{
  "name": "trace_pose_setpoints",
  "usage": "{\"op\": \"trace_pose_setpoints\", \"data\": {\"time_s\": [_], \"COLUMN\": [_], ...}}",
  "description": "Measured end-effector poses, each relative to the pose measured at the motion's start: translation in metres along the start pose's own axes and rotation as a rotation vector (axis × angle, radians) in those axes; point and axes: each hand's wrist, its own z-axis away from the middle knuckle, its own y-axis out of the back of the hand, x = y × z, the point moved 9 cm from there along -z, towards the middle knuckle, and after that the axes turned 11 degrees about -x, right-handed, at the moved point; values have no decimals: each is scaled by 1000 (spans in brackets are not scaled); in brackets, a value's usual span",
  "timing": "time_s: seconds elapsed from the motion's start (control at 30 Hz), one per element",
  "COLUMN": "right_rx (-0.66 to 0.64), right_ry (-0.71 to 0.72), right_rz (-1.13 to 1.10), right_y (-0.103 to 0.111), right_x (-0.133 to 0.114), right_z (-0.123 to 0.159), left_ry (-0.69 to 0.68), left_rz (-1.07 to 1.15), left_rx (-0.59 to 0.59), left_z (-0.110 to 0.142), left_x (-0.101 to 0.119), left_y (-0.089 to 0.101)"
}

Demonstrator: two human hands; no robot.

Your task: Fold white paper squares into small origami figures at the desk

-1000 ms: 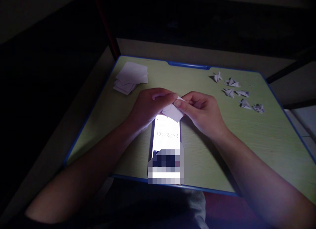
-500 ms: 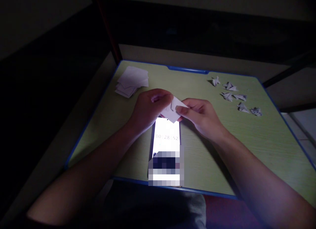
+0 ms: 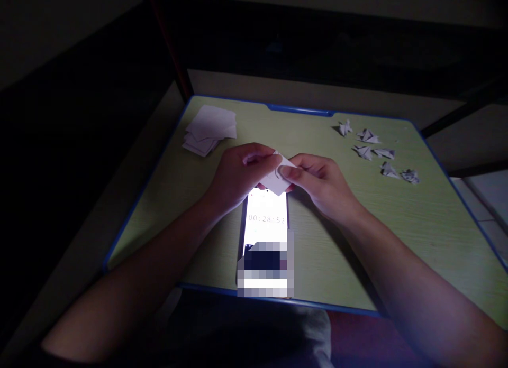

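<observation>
A small folded piece of white paper [image 3: 281,185] is held between both hands, just above the top end of a lit phone [image 3: 265,204]. My left hand [image 3: 242,169] pinches its upper left side, the thumb lying across the top. My right hand [image 3: 317,177] grips the right side with the thumb pressed on the face of the paper. The fingers beneath the paper are mostly hidden. On the phone's screen a timer reads 00:28:52, and its lower part is blurred into blocks.
A stack of white paper sheets [image 3: 212,123] lies at the back left of the green table [image 3: 174,199], which has a blue rim. Several small folded paper figures [image 3: 367,136] are scattered at the back right. A blue handle strip [image 3: 299,110] runs along the far edge.
Both thumbs have shifted slightly on the paper, the left one reaching further over it. The whole view has moved a little; both hands keep their hold.
</observation>
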Motion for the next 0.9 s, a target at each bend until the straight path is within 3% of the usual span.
{"op": "trace_pose_setpoints", "data": {"time_s": [0.9], "right_rx": [-26], "right_ry": [8], "right_rz": [-50], "right_y": [-4], "right_x": [2], "right_z": [-1], "left_ry": [-25], "left_rz": [42], "left_rx": [-32], "left_z": [-1], "left_x": [2], "left_y": [-4]}}
